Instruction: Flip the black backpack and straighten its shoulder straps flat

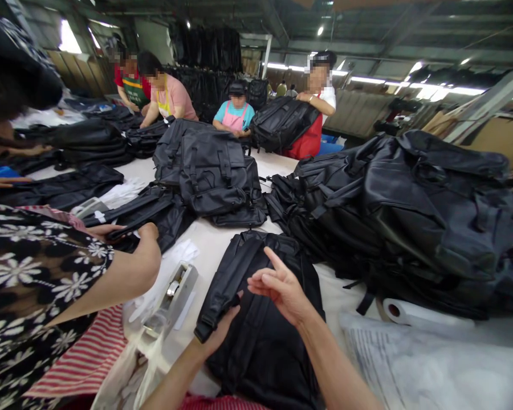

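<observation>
A black backpack (277,347) lies on the table right in front of me, its straps facing up. My left hand (220,335) is closed around the lower part of a padded shoulder strap (235,273), near a dark buckle at its end; the fingers beneath the strap are partly hidden. Above the middle of the backpack hovers my right hand (282,287). Its index finger is stretched out toward the top of the pack and the other fingers are loosely bent, with nothing visible in them.
A tape dispenser (171,296) stands left of the backpack. On the right are a large pile of black backpacks (427,210), a white roll (427,314) and a plastic bag (436,359). A co-worker's arm (128,262) is close at left. Several people work across the table.
</observation>
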{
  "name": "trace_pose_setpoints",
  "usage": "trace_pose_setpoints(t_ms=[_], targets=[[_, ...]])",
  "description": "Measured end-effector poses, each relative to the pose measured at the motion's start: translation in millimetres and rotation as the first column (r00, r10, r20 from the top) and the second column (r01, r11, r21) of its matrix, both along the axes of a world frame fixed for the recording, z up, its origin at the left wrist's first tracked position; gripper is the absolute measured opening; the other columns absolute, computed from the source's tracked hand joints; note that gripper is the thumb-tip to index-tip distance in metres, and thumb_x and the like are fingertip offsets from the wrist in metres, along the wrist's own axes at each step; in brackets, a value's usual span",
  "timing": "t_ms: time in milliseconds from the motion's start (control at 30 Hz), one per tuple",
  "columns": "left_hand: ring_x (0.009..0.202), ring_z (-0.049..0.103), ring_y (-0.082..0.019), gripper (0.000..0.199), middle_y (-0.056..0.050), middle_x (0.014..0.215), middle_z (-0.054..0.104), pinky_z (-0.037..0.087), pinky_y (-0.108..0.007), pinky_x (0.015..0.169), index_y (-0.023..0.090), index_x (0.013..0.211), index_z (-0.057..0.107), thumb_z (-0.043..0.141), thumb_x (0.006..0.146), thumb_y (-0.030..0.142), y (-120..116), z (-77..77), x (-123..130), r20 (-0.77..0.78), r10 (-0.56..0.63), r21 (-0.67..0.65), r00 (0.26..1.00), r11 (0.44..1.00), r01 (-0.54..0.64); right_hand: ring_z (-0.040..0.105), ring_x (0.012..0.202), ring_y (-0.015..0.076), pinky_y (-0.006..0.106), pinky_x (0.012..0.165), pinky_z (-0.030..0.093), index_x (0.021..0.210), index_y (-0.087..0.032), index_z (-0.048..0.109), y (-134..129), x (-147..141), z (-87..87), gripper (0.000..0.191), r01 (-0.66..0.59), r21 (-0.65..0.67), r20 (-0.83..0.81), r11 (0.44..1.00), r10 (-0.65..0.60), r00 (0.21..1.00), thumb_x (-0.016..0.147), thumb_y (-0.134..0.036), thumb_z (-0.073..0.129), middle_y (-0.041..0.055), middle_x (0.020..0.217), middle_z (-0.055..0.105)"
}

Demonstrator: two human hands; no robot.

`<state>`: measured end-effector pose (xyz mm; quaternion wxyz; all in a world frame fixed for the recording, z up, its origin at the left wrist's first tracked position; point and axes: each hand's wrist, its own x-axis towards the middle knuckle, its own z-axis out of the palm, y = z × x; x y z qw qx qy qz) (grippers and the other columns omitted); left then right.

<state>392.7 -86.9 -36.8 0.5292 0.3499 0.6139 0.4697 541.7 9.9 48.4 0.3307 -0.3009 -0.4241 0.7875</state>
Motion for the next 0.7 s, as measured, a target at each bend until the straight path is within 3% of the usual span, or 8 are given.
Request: trace_pose_setpoints(t_ms=[100, 167, 233, 300, 400, 500, 600, 700], targets=[[0.118, 0.055, -0.028, 0.045, -0.007, 0.108, 0.07, 0.029, -0.047, 0.117, 0.022, 0.09, 0.071, 0.053, 0.072, 0.059, -6.5, 8.1, 0.6, -0.037, -0.105, -0.055, 0.994, 0.993, 0.103, 0.064, 0.102, 0.0237, 0.044, 0.091, 0.049, 0.138, -0.025, 0.04, 11.6, 6.9, 19.3, 0.071, -0.058, 0.092, 0.068, 0.994, 0.052, 0.996, 0.076, -0.039, 0.072, 0.0075, 0.106, 0.07], [0.117, 0.056, -0.027, 0.044, -0.008, 0.112, 0.069, 0.029, -0.047, 0.117, 0.021, 0.089, 0.07, 0.052, 0.074, 0.059, -12.7, 16.6, 0.3, -0.059, -0.152, -0.068, 0.987, 0.987, 0.148, 0.064, 0.1, 0.0249, 0.042, 0.089, 0.048, 0.108, -0.019, 0.064, 11.9, 9.4, 20.8, 0.043, -0.167, 0.16, 0.272, 0.973, 0.12, 0.955, 0.078, -0.049, 0.067, 0.0094, 0.103, 0.07], [0.12, 0.055, -0.027, 0.044, -0.008, 0.116, 0.068, 0.029, -0.046, 0.118, 0.021, 0.097, 0.069, 0.055, 0.074, 0.056, -19.8, 26.1, -0.4, -0.084, -0.198, -0.084, 0.977, 0.978, 0.191, 0.063, 0.094, 0.0259, 0.042, 0.086, 0.047, 0.088, -0.015, 0.068, 4.9, 9.1, 10.9, 0.049, -0.278, 0.164, 0.47, 0.947, 0.173, 0.866, 0.08, -0.062, 0.058, 0.0103, 0.096, 0.07], [0.122, 0.054, -0.026, 0.045, -0.007, 0.118, 0.067, 0.029, -0.046, 0.118, 0.023, 0.106, 0.067, 0.057, 0.075, 0.054, -26.4, 35.3, -1.8, -0.092, -0.261, -0.117, 0.961, 0.961, 0.25, 0.061, 0.094, 0.0261, 0.043, 0.088, 0.044, 0.086, -0.015, 0.069, -7.7, 5.8, -5.9, 0.061, -0.366, 0.111, 0.542, 0.924, 0.252, 0.801, 0.081, -0.072, 0.047, 0.0101, 0.093, 0.07], [0.119, 0.057, -0.028, 0.041, -0.006, 0.114, 0.07, 0.033, -0.048, 0.114, 0.025, 0.102, 0.07, 0.049, 0.081, 0.053, -32.7, 47.5, -5.7, -0.182, -0.386, -0.273, 0.905, 0.904, 0.331, 0.059, 0.09, 0.0226, 0.042, 0.092, 0.042, 0.085, -0.015, 0.068, -28.9, -4.2, -29.2, 0.066, -0.415, 0.025, 0.435, 0.909, 0.364, 0.824, 0.08, -0.076, 0.044, 0.0067, 0.087, 0.068], [0.118, 0.058, -0.031, 0.044, -0.007, 0.117, 0.07, 0.04, -0.048, 0.106, 0.025, 0.104, 0.069, 0.038, 0.087, 0.05, -35.5, 56.6, -9.0, -0.316, -0.462, -0.387, 0.829, 0.86, 0.332, 0.059, 0.086, 0.0207, 0.04, 0.09, 0.043, 0.089, -0.016, 0.066, -41.5, -17.6, -39.1, 0.061, -0.342, -0.051, 0.293, 0.938, 0.342, 0.893, 0.078, -0.074, 0.052, 0.0046, 0.086, 0.066], [0.117, 0.058, -0.028, 0.039, -0.007, 0.12, 0.069, 0.043, -0.041, 0.103, 0.026, 0.106, 0.067, 0.039, 0.087, 0.045, -38.4, 62.7, -5.9, -0.371, -0.509, -0.291, 0.776, 0.858, 0.423, 0.06, 0.095, 0.0233, 0.043, 0.091, 0.044, 0.103, -0.018, 0.063, -42.6, -30.6, -34.1, 0.059, -0.308, -0.13, 0.227, 0.943, 0.33, 0.916, 0.076, -0.071, 0.059, 0.0073, 0.097, 0.067], [0.112, 0.06, -0.026, 0.031, -0.006, 0.116, 0.07, 0.043, -0.037, 0.102, 0.025, 0.102, 0.068, 0.045, 0.085, 0.039, -41.1, 66.9, 1.9, -0.377, -0.566, -0.151, 0.734, 0.819, 0.554, 0.06, 0.108, 0.0245, 0.044, 0.098, 0.043, 0.125, -0.022, 0.051, -35.2, -39.0, -14.0, 0.068, -0.321, -0.2, 0.045, 0.926, 0.336, 0.941, 0.073, -0.061, 0.07, 0.0106, 0.114, 0.066]])
